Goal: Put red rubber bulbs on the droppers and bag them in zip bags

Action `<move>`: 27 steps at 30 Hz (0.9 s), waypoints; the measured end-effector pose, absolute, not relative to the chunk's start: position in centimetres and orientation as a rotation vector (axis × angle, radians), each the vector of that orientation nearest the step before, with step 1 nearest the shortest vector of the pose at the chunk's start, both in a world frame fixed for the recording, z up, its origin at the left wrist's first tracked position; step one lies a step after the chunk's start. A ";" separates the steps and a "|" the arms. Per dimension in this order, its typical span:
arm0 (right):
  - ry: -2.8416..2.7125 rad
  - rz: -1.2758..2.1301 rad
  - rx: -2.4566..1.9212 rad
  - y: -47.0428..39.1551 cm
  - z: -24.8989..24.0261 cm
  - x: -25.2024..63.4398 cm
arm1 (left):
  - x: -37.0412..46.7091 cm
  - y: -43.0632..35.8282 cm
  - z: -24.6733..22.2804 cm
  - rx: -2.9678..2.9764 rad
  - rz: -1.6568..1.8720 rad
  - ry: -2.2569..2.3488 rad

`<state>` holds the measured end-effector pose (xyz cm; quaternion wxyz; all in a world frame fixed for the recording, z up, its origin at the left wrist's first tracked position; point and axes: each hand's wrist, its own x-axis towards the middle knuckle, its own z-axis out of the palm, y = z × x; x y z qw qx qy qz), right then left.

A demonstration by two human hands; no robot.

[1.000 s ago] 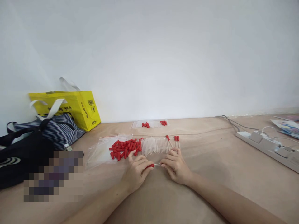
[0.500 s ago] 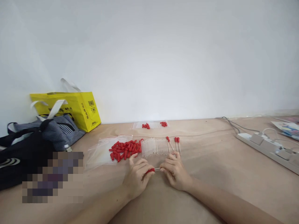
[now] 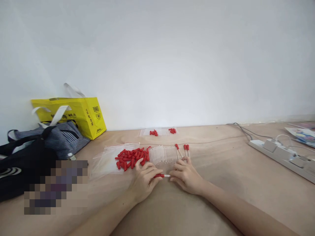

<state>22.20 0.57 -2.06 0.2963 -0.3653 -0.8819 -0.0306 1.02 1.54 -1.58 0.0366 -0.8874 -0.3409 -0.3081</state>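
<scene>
Between thumb and fingers, my left hand (image 3: 144, 181) pinches a red rubber dropper bulb (image 3: 159, 175). A clear dropper tube (image 3: 167, 176) meets the bulb's right end, its other end pinched by my right hand (image 3: 187, 178). How far the tube sits inside the bulb cannot be seen. Just beyond my left hand lies a pile of red bulbs (image 3: 133, 157), partly on a clear zip bag (image 3: 107, 160). A row of clear tubes (image 3: 159, 154) lies right of the pile. At its right end are 3 droppers (image 3: 186, 148) with red bulbs on, partly behind my right fingers.
Near the wall, another clear bag (image 3: 162, 131) holds red bulbs and tubes. A yellow bag (image 3: 94, 116), a striped bag (image 3: 66, 137) and a black bag (image 3: 27, 164) stand left. On the right are a power strip (image 3: 283, 154) with plugs and some printed papers (image 3: 301, 134).
Both hands have risen slightly, and the bulb and tube now lie more level in line with each other. More of the bulb shows beyond my left fingertips. The pile and rows look unchanged.
</scene>
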 end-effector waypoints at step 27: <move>-1.610 0.040 -1.984 5.2 -2.3 26.1 | 0.1 2.7 -1.8 -2.520 -0.859 -1.375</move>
